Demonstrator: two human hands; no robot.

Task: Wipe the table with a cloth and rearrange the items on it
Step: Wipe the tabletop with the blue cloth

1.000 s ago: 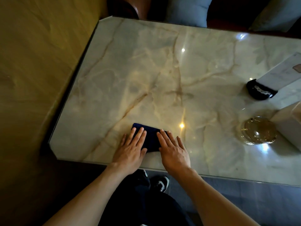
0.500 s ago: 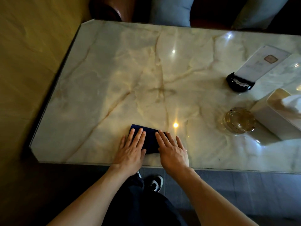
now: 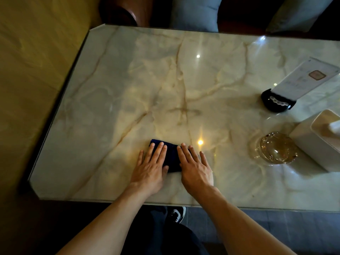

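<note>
Both hands flat on a folded dark blue cloth (image 3: 172, 156), near the front edge of the marble table (image 3: 128, 89). Left hand (image 3: 150, 167) palm down, fingers straight and spread a little, covering the cloth's left part, thumb lying against its near edge. Right hand (image 3: 196, 169) likewise flat, fingers straight, resting on the cloth's right part, with the outer fingers on the bare marble just beside it. Nothing gripped or pinched by either; only pressing down. A strip of cloth visible between the two hands.

Off to the right, well apart from the cloth: a glass ashtray (image 3: 276, 148), just beside a pale tissue box (image 3: 312, 144) cut by the frame's right edge. Farther back, a tilted white card (image 3: 305, 78) standing in a black holder (image 3: 276, 103). Bright spots of lamp light mirrored in the glossy top.

Beyond the far edge, grey cushions (image 3: 195, 13) on dark seating. Below the near edge, dark trousers and a shoe (image 3: 175, 214) on a tiled floor.
</note>
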